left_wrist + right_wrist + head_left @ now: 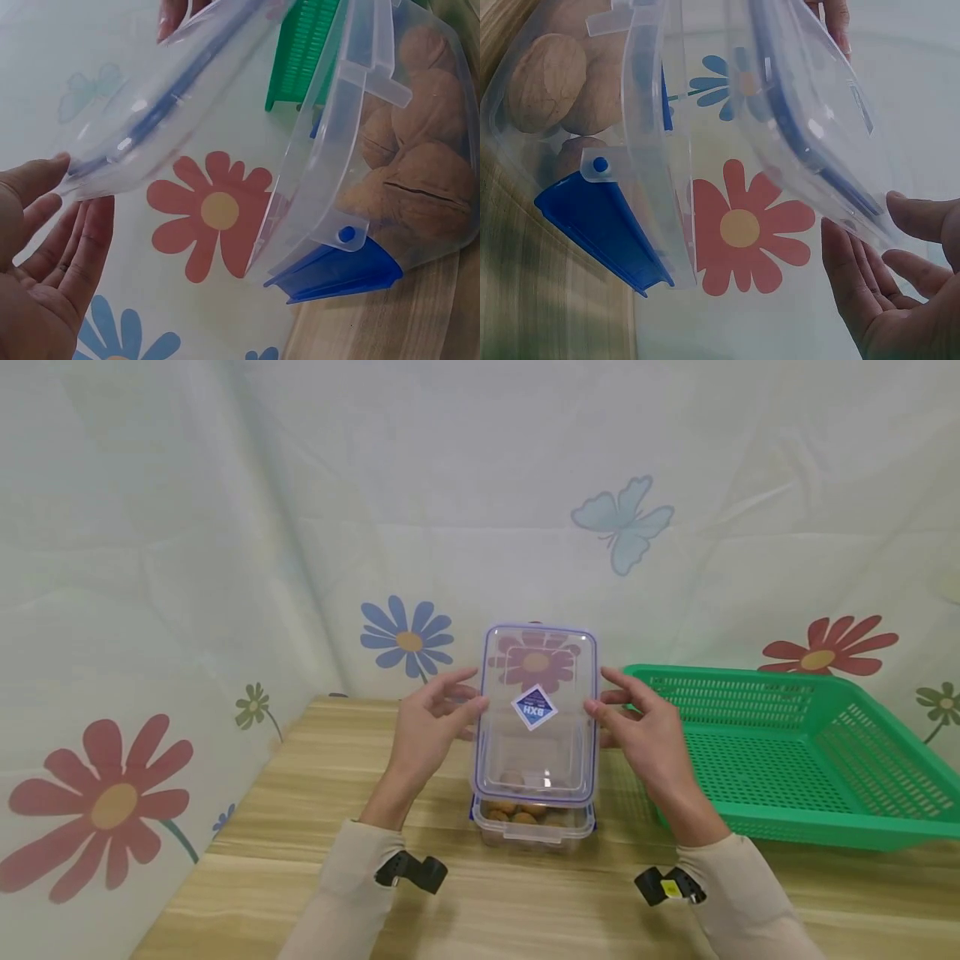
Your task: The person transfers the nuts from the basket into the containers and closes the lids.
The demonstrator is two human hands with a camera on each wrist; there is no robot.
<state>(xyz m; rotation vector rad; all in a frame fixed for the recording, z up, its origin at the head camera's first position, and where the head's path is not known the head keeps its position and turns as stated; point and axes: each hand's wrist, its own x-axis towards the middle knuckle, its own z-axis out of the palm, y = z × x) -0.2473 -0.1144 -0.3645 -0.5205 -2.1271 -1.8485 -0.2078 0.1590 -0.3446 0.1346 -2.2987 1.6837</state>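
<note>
A clear plastic lid (536, 760) with a blue seal and a diamond-shaped label is held up, tilted, above a clear food container (532, 833). My left hand (431, 727) pinches the lid's left edge between thumb and fingers. On the opposite edge my right hand (645, 727) pinches it the same way. Several walnuts (431, 180) lie inside the container, which stands on the table. Its blue side latches (604, 225) hang outward, unfastened. The lid is apart from the container's rim in both wrist views, and it hides the container's back part in the head view.
A green perforated plastic basket (750, 760) stands on the wood-grain table (300, 827) to the right, close to my right hand. Behind the table hangs a pale curtain (480, 485) printed with flowers and a butterfly. Black straps with small cameras sit on both wrists.
</note>
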